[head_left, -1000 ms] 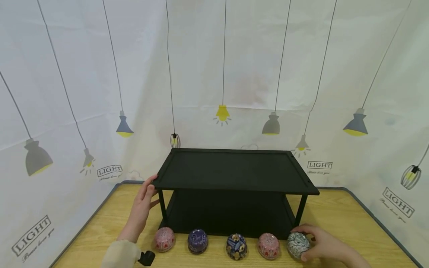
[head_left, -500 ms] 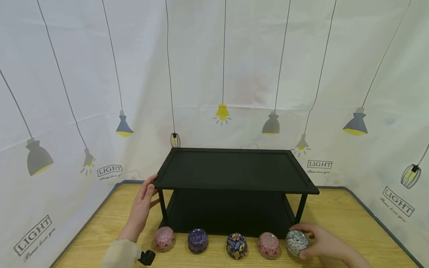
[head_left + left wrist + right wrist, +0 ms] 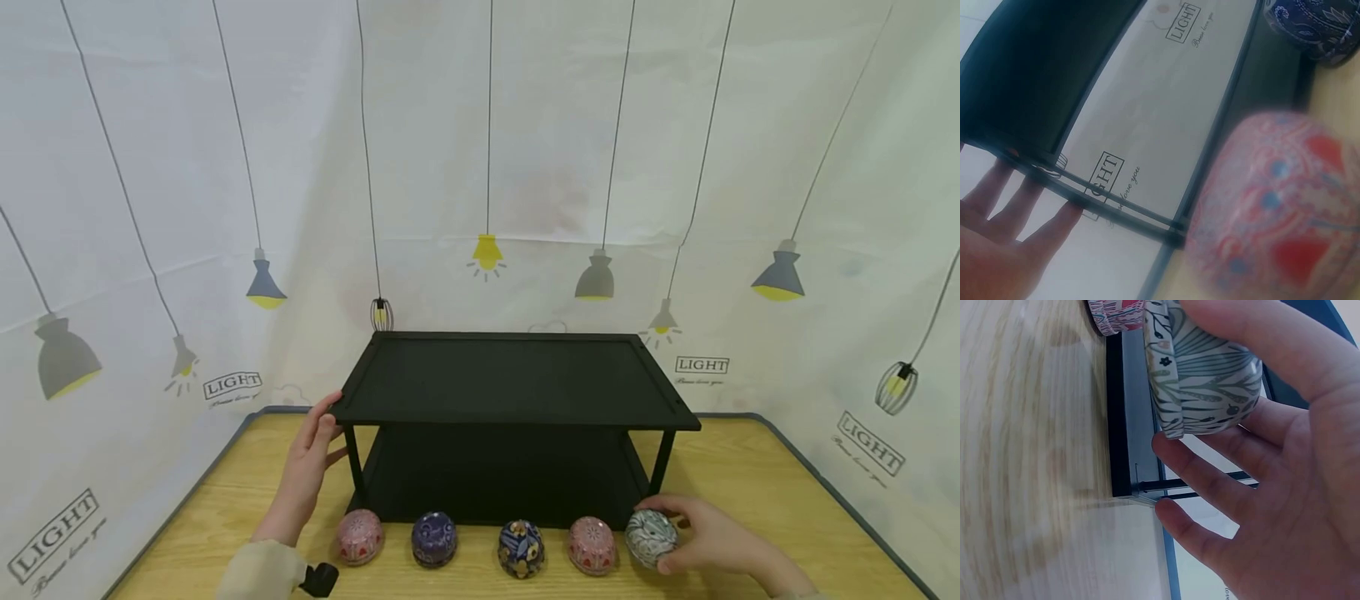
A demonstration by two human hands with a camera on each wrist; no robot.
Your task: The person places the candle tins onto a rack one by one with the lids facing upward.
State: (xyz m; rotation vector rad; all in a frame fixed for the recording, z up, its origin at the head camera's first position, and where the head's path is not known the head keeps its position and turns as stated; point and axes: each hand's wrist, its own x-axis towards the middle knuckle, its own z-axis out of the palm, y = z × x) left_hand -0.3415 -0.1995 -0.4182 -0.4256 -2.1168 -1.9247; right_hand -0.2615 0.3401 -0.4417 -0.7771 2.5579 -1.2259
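My right hand (image 3: 708, 533) grips a round tin (image 3: 651, 537) with a grey-green leaf pattern at the right end of a row. In the right wrist view the tin (image 3: 1210, 381) is tilted, between the thumb and fingers. My left hand (image 3: 303, 462) touches the left edge of a black two-tier rack (image 3: 517, 379), its fingers fairly straight, some fingertips hidden behind the edge. Along the rack's front stand a pink tin (image 3: 360, 536), a purple tin (image 3: 434, 538), a dark floral tin (image 3: 521, 547) and another pink tin (image 3: 592, 545).
The rack stands on a wood-grain table (image 3: 750, 475) with a dark blue edge. Behind and beside it hangs a white backdrop (image 3: 540, 167) printed with lamps. A small black object (image 3: 319, 579) sits at the left sleeve (image 3: 262, 571).
My right hand and the leaf-patterned tin have shifted slightly left, closer to the neighbouring pink tin. The head view has turned a little. My left hand stays at the rack's edge.
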